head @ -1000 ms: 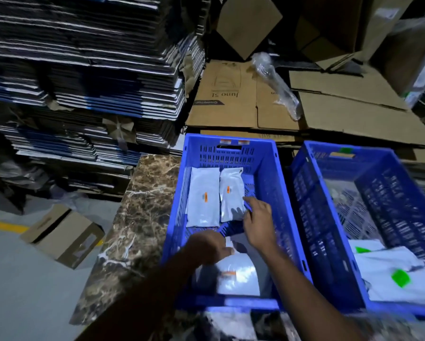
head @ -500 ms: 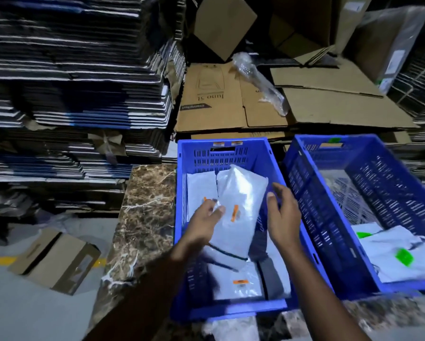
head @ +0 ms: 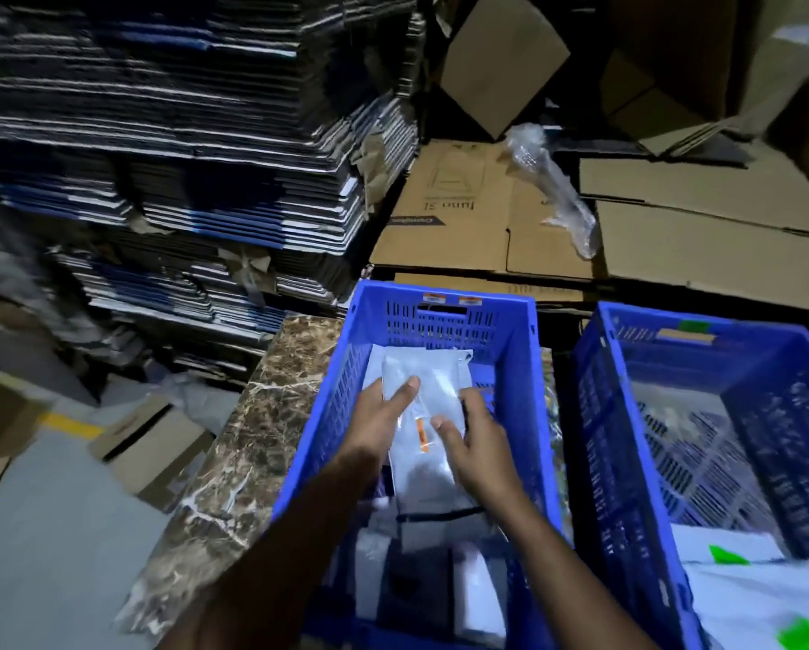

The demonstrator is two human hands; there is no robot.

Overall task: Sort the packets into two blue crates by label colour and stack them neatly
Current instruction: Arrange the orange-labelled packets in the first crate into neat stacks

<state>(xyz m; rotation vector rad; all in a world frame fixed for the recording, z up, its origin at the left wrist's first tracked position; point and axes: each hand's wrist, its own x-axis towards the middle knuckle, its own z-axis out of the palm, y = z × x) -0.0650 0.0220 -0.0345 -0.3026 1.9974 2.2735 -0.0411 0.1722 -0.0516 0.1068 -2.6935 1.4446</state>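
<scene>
With both my left hand (head: 383, 419) and right hand (head: 475, 443) grasping a white plastic orange-labelled packet (head: 423, 415) above the far stack in the left blue slotted crate (head: 524, 368), I judge sorting partly done, loose packets remaining below.

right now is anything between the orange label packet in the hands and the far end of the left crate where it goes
Nothing visible blocks it. Both hands, left hand and right hand, hold the orange-label packet inside the left crate, already over the white packets lying at its far end, so it only has to come down onto them.
</scene>
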